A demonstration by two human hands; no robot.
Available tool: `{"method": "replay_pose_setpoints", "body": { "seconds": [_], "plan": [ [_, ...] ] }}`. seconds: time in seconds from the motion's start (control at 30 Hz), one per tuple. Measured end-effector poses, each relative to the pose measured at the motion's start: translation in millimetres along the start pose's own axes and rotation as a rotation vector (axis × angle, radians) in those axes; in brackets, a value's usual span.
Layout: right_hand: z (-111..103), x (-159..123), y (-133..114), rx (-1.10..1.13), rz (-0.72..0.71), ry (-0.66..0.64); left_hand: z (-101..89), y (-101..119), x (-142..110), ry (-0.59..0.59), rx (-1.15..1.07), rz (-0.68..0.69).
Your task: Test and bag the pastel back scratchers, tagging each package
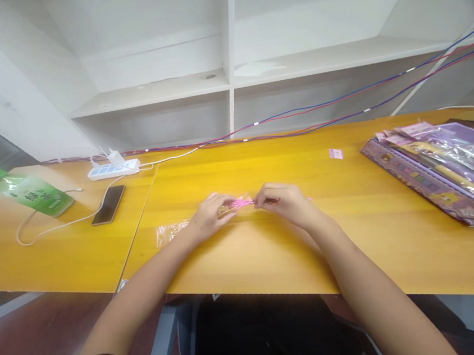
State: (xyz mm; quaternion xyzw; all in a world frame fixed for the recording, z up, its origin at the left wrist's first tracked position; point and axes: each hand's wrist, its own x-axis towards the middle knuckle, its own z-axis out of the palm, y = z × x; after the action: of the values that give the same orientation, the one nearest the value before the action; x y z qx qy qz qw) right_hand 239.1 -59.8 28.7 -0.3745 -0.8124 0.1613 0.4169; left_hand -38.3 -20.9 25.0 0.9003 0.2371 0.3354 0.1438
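Note:
Between my two hands is a small bright-pink item (242, 203) made of thin strands; its exact kind is too small to make out. My left hand (211, 215) has its fingers closed around the item's left end. At the other end, my right hand (279, 200) pinches it between thumb and fingertips. Both hands are just above the yellow wooden table. A clear plastic bag (170, 233) lies by my left wrist, partly covered by it. Just past my right hand a bit of pink shows, mostly hidden.
A purple box (426, 183) heaped with plastic-wrapped items is at the right. Behind lies a small pink card (336, 154). To the left are a phone (108, 204), a green bottle (35, 193) and a white power strip (113, 168) with cables. White shelves (231, 82) rise behind the table.

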Motion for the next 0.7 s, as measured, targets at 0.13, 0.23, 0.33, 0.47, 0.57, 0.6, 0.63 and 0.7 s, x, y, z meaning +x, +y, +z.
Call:
{"method": "replay_pose_setpoints", "body": {
  "seconds": [0.13, 0.23, 0.33, 0.47, 0.57, 0.6, 0.63, 0.7],
  "plan": [
    [2.8, -0.3, -1.1, -0.008, -0.025, 0.006, 1.7, -1.9, -0.4, 0.004, -0.007, -0.017],
    [4.3, -0.4, -2.7, -0.021, -0.043, 0.000, 1.6, -3.0, -0.9, -0.004, -0.003, -0.023],
    [3.7, -0.2, -6.1, -0.019, -0.031, -0.025, -1.0, -1.9, -1.0, -0.029, -0.010, -0.056],
    [1.8, 0.6, -11.9, 0.006, -0.028, -0.040, -3.5, 3.3, -1.3, -0.039, -0.103, -0.095],
    [1.5, 1.0, -14.8, 0.027, -0.037, -0.043, -2.1, 9.3, -2.1, -0.044, -0.180, -0.126],
    [1.7, 1.0, -15.2, 0.034, -0.040, -0.049, -1.4, 11.3, -2.3, -0.049, -0.188, -0.133],
    [2.0, 1.0, -15.3, 0.038, -0.041, -0.055, -0.8, 12.9, -2.4, -0.053, -0.184, -0.135],
    [2.9, 0.9, -14.4, 0.044, -0.038, -0.066, -0.2, 14.6, -2.3, -0.062, -0.156, -0.126]
  ]
}}
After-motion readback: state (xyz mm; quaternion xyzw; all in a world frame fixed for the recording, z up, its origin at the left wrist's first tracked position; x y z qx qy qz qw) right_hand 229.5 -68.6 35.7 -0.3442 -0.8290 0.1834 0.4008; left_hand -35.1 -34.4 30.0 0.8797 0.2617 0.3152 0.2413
